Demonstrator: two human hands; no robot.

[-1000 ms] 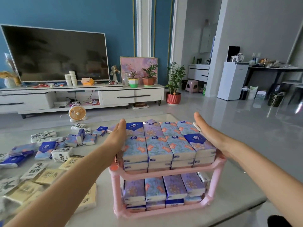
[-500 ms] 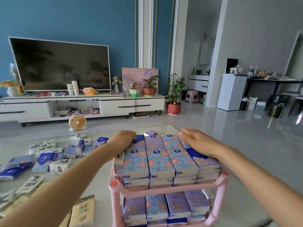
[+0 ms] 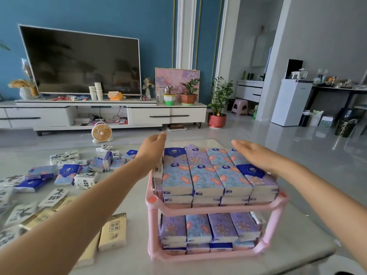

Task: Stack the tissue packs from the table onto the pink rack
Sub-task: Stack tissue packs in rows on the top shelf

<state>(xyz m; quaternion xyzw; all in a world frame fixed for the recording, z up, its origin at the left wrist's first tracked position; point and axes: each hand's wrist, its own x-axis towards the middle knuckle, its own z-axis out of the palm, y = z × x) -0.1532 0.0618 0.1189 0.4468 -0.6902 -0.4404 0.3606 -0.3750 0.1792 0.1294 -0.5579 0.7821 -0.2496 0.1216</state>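
Both left hand (image 3: 152, 144) and right hand (image 3: 252, 153) have spread apart, flanking tissue packs (image 3: 208, 177).

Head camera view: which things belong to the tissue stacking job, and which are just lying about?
Job: pink rack, stacked packs, loose packs, left hand, right hand.
Lying about: television, fan, paper cups, potted plant.

**remote_a:** what are you getting in the background right now?

**remote_b:** I'm getting a dark TV (image 3: 79, 62) sitting on a white cabinet (image 3: 168, 116), with paper cups (image 3: 96, 93) standing stacked in front of it. A pink painting (image 3: 174, 78) is leaning on the blue wall behind two potted plants (image 3: 188, 99). A little orange fan (image 3: 101, 133) is standing on the floor, and a pink stool (image 3: 239, 106) is sitting further right.
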